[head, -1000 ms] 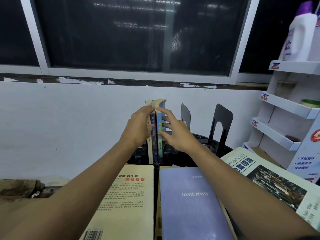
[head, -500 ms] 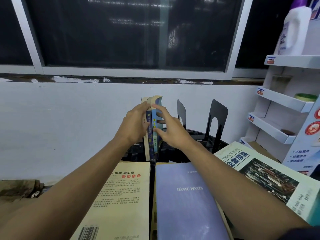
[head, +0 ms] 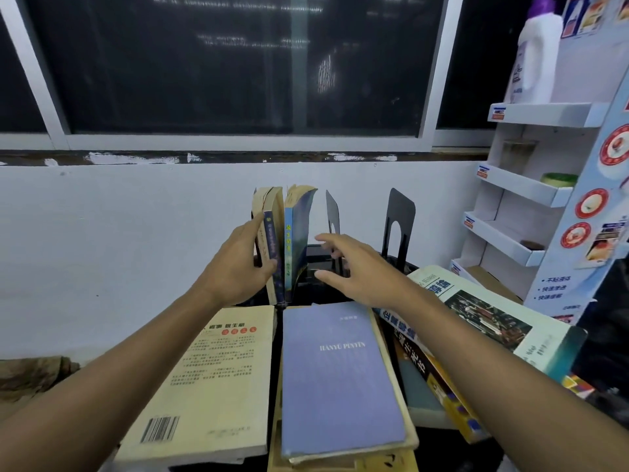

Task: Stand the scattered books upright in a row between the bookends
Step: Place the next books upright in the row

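Two books stand upright at the back of the table: a cream one with a dark blue spine [head: 270, 240] and a blue one [head: 297, 233] that leans slightly right. My left hand [head: 238, 264] holds the cream book from the left, thumb against its spine. My right hand [head: 354, 267] hovers with fingers spread just right of the blue book, not touching it. Two black bookends [head: 333, 216] [head: 398, 223] stand to the right. A cream book [head: 211, 379] and a purple book [head: 337, 379] lie flat in front.
More books lie stacked at the right, including a large pale one with a photo cover [head: 493, 321] and an orange-spined one [head: 439, 379]. A white display shelf [head: 520, 185] with a bottle [head: 534, 59] stands at the right. A white wall runs behind.
My right hand has let go of the blue book and drawn away to the right. The blue book now leans apart from the cream one. My left hand stays on the cream book.
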